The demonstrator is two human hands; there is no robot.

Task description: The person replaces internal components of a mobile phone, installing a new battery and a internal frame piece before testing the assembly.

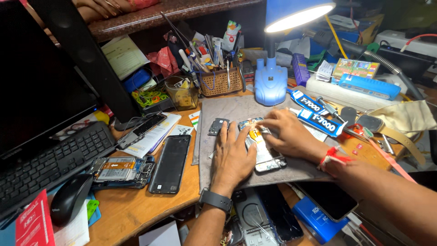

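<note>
head view: an opened smartphone (pixel 263 148) with its back cover off lies on a grey work mat (pixel 236 109) in the middle of the wooden table (pixel 127 207). the left hand (pixel 232 155), a dark smartwatch at its wrist, rests flat with fingers spread, pressing on the mat and the phone's left edge without gripping anything. the right hand (pixel 287 134), with a red thread around the wrist, lies on the phone's far end, fingertips pinched together at something too small to make out. just left of the hands sits a small dark phone part (pixel 217 126). further left, off the mat, lie a black phone (pixel 170 163) and an open phone body (pixel 120 171). two glue tubes (pixel 314 114) lie right of the hands, below a blue desk lamp (pixel 270 82).
</note>
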